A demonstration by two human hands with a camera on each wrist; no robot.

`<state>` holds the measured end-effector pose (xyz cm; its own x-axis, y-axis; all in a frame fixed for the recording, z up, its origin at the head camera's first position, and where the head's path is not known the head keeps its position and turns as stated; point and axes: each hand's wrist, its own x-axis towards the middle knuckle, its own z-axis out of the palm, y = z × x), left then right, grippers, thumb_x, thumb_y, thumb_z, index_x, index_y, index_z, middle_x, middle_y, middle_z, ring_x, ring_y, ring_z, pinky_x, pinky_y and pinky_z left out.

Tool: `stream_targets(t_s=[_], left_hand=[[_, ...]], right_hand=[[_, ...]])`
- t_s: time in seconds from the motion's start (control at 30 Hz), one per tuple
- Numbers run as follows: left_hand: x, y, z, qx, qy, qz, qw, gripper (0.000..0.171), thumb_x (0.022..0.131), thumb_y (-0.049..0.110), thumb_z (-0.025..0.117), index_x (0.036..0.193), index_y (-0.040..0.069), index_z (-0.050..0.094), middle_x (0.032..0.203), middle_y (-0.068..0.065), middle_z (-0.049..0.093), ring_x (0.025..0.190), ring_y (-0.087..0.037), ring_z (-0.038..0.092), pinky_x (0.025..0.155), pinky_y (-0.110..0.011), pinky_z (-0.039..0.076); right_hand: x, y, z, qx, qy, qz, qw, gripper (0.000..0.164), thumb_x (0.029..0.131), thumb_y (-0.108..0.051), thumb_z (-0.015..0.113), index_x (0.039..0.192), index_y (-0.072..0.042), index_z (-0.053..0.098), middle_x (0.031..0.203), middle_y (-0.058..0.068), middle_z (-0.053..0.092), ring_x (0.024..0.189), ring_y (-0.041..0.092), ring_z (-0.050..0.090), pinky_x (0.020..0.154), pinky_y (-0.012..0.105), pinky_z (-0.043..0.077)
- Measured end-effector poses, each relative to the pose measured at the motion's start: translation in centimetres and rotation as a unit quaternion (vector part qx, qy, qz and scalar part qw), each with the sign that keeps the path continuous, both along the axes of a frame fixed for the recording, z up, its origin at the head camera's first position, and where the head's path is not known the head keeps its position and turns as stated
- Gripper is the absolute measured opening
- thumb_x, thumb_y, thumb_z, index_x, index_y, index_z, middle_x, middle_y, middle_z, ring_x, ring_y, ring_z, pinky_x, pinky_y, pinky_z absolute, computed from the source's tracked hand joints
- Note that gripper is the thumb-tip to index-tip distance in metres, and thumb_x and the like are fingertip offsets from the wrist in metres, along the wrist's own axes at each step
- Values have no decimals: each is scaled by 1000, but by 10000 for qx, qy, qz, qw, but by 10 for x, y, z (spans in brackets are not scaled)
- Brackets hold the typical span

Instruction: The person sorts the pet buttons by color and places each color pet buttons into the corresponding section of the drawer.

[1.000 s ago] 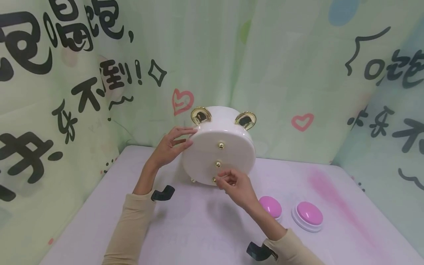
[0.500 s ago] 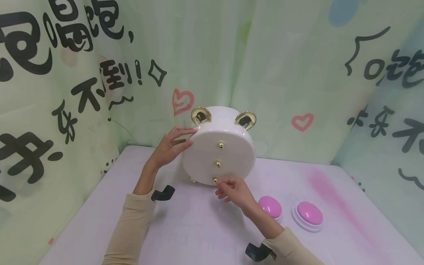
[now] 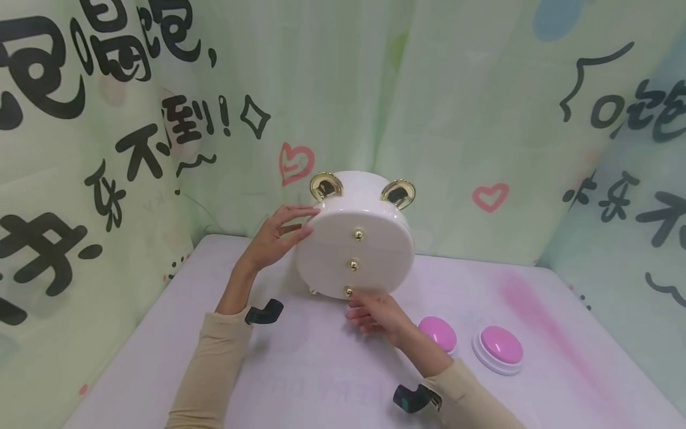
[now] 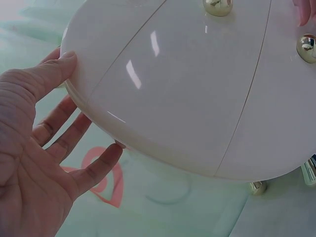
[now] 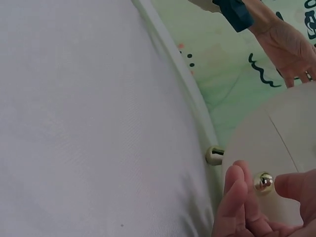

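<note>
A glossy white round drawer box [image 3: 332, 256] with gold ears stands upright on the table, its several front seams and gold knobs in a column. At its upper left edge my left hand [image 3: 273, 238] holds on, the thumb [image 4: 64, 66] on the front face and the other fingers spread along the curved side. My right hand [image 3: 380, 316] is at the lowest knob [image 5: 264, 182]. In the right wrist view that knob shows between the thumb [image 5: 291, 186] and the extended fingers [image 5: 234, 190]. The middle knob [image 3: 353, 264] and top knob [image 3: 358, 235] are untouched.
Two pink push buttons on white bases stand to the right, the nearer-in button [image 3: 436, 332] partly behind my right forearm and the other button [image 3: 501, 344] farther right. A printed green curtain [image 3: 455, 119] closes off the back and sides of the white table [image 3: 300, 369].
My right hand has shifted slightly down at the lowest knob, and its fingers have spread out from a curled pose. My left hand and the box have stayed put.
</note>
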<state>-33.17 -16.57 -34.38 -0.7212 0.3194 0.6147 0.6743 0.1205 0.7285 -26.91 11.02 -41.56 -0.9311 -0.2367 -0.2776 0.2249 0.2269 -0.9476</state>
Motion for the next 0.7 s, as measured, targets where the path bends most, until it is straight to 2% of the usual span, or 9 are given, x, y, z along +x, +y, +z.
stream_targets(t_s=[0.33,0.7], left_hand=[[0,0,1,-12,55,9,10000,38,98,2,67,136,4,64,138,-10,56,133,-20,50,107,-51,49],[-1,-1,0,-39,-1,22,10000,38,98,4,67,136,5,65,139,-8,56,132,-20,51,107,-51,49]], right_hand=[[-9,-2,-4,-598,-265,-112,9978,49,104,-35,56,129,7,62,86,1,77,70,6,69,62,19,54],[-12,-10,-6,-960,-273,-90,9950,44,104,-29,58,127,8,62,82,0,75,70,5,70,61,18,53]])
